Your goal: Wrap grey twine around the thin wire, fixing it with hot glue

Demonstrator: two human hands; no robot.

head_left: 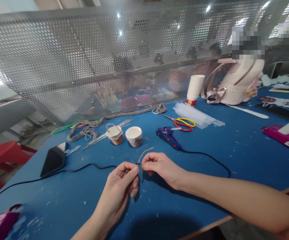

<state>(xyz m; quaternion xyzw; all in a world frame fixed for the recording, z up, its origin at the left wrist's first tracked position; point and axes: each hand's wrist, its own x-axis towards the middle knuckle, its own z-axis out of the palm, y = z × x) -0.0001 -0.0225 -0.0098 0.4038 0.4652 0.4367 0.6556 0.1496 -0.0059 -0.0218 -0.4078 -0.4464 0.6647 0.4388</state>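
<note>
Close together over the blue table, my left hand [123,184] and my right hand [158,166] both pinch a short piece of grey-brown cord [143,152]. Its upper end curves up to the right, and a loose tail hangs below the fingers. Just beyond my hands stand two small cups, a wrapped cup with a looped handle [115,134] and a wrapped cup without one [134,136]. A blue glue gun [169,137] lies to the right with a glue stick in its back. Behind it rest scissors [184,123] with red and yellow handles.
Grey cord [84,130] and thin wires [101,136] lie at the back left, near a phone [53,159]. Glue sticks [194,115], stacked paper cups [195,88] and a pink backpack [236,83] line the perforated metal screen [84,66]. Black cables cross the blue table [184,213]; a purple power strip [284,136] sits right.
</note>
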